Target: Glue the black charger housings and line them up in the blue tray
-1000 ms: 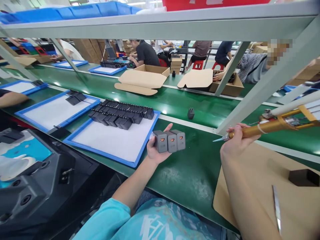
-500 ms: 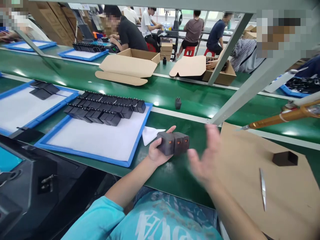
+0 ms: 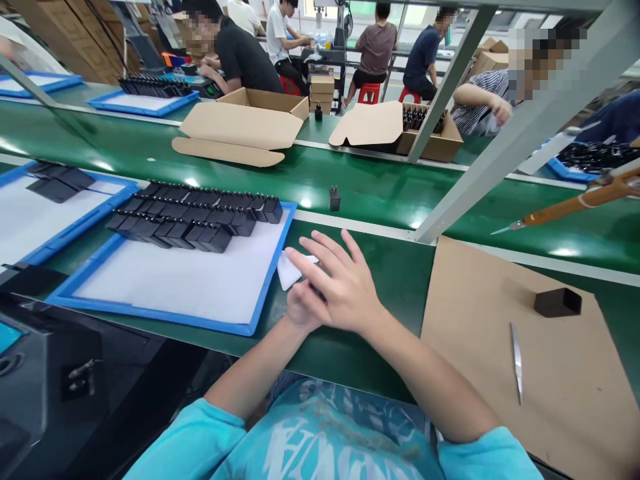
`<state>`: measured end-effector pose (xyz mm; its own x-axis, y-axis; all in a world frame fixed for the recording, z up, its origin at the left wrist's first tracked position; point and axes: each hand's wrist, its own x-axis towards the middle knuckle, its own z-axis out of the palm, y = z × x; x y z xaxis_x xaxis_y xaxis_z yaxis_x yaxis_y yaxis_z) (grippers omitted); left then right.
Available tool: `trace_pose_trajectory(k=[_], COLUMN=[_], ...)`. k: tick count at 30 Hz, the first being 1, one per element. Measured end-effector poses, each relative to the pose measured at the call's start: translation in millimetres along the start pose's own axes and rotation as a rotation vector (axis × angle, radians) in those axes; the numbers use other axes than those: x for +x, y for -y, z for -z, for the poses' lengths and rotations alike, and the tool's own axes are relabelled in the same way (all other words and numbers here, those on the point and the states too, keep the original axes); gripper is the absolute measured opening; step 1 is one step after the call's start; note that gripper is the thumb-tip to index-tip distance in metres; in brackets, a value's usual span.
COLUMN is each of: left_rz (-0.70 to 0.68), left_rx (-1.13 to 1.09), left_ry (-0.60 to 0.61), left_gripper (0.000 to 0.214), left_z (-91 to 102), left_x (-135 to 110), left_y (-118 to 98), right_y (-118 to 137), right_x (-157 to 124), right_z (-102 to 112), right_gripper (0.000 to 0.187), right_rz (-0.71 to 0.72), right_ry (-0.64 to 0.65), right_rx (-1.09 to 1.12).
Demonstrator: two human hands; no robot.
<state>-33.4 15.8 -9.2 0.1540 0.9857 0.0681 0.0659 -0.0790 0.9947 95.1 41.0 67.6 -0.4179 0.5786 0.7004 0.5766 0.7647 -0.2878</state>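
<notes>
My right hand [image 3: 345, 283] lies across my left with its fingers stretched out and spread, back of the hand towards me. Behind it, my left hand [image 3: 300, 310] shows only in part, its thumb and wrist side visible. The black plug chargers that sat in my left hand a moment earlier are covered by the right hand. Beside both hands a small white cloth or paper [image 3: 287, 271] lies at the edge of a blue-framed tray [image 3: 254, 320]. Rows of black chargers [image 3: 210, 237] stand along the far side of that tray.
A single charger [image 3: 335, 198] stands on the green conveyor [image 3: 385, 193]. At right, a cardboard sheet [image 3: 470, 347] carries tweezers [image 3: 517, 363] and a black housing [image 3: 557, 303]. A brown-handled tool [image 3: 580, 200] hangs near the slanted metal post [image 3: 475, 180]. Co-workers sit beyond.
My right hand has moved left, over the chargers and my left hand, hiding them. The whole view has shifted slightly. A co-worker's hand at the far right has risen from the box.
</notes>
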Motion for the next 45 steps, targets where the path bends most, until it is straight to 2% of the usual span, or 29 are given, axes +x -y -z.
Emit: trace_pose_trajectory(k=[1,4,5,8,10,11,14,16,18,20,21,22,23,25,26,28,30,32,33,34,35,37,38,41,43,45], left_rz=[0.019,0.103,0.125,0.107,0.096,0.103,0.137,0.132,0.121,0.1,0.093,0.091,0.093,0.094,0.091,0.082,0.087,0.102,0.104,0.098,0.085,0.045,0.029,-0.004,-0.013,0.008], left_rx=[-0.083,-0.55,-0.706,-0.965,-1.031,-1.061,-1.151,-1.189,-1.205,-1.2,-1.194,-1.187,-1.183,-1.176,-1.174,-1.173,-1.173,-1.166,-1.156,-1.137,-1.107,-1.008,-0.943,-0.706,-0.492,-0.235], left_ry=[0.001,0.037,0.033,-0.065,-0.087,-0.06,0.076,0.106,0.085,0.043,0.033,0.033,0.044,0.076,0.088,0.09,0.07,0.044,0.039,0.042,0.049,0.063,0.063,0.005,-0.083,-0.163], left_gripper=[0.077,0.078,0.075,0.054,0.045,0.046,0.061,0.064,0.054,0.045,0.045,0.048,0.052,0.062,0.065,0.067,0.06,0.051,0.05,0.053,0.059,0.08,0.088,0.096,0.091,0.087], left_z=[0.4,-0.4,-1.7,-6.4,-7.9,-7.8,-5.5,-4.0,-2.6,-0.6,0.8,2.5,4.2,7.2,8.2,8.8,8.5,9.4,11.4,14.6,19.4,33.6,42.7,74.8,97.7,119.6], left_x=[1,2,2,1,1,0,-1,-2,-2,-1,0,0,0,1,1,1,0,-4,-7,-11,-17,-31,-39,-58,-63,-61], left_y=[0,-2,-3,-4,-4,-4,-7,-8,-8,-8,-9,-10,-12,-15,-15,-14,-10,-6,-6,-6,-8,-13,-16,-19,-18,-17], right_y=[0,-5,-3,12,15,12,-6,-9,-4,-2,-5,-12,-22,-39,-44,-37,-16,1,2,-3,-15,-52,-73,-126,-144,-151], right_x=[2,11,14,24,36,43,60,63,58,51,48,47,46,45,44,40,36,35,35,37,39,48,53,74,92,111], right_z=[-2,-1,0,-5,-12,-14,-9,-2,1,0,-1,-2,-1,6,11,20,22,19,16,12,6,-8,-19,-67,-108,-148], right_gripper=[0.039,0.042,0.042,0.042,0.041,0.042,0.046,0.046,0.045,0.042,0.041,0.041,0.042,0.042,0.042,0.042,0.039,0.037,0.037,0.037,0.039,0.044,0.044,0.055,0.064,0.069], right_rz=[-0.061,-0.313,-0.327,-0.111,-0.026,-0.05,-0.253,-0.266,-0.14,0.023,0.06,0.024,-0.071,-0.318,-0.383,-0.38,-0.199,0.042,0.085,0.05,-0.059,-0.388,-0.523,-0.593,-0.594,-0.594], right_ry=[0.02,-0.069,-0.064,0.049,0.093,0.092,-0.007,-0.05,-0.037,0.062,0.126,0.161,0.138,-0.03,-0.097,-0.117,0.024,0.274,0.375,0.43,0.433,0.231,0.189,0.307,0.376,0.407], right_rx=[-0.048,-0.155,-0.155,-0.088,-0.078,-0.092,-0.191,-0.143,-0.029,0.035,0.035,0.024,0.007,0.039,0.107,0.174,0.228,0.287,0.313,0.337,0.367,0.303,0.213,0.168,0.165,0.163])
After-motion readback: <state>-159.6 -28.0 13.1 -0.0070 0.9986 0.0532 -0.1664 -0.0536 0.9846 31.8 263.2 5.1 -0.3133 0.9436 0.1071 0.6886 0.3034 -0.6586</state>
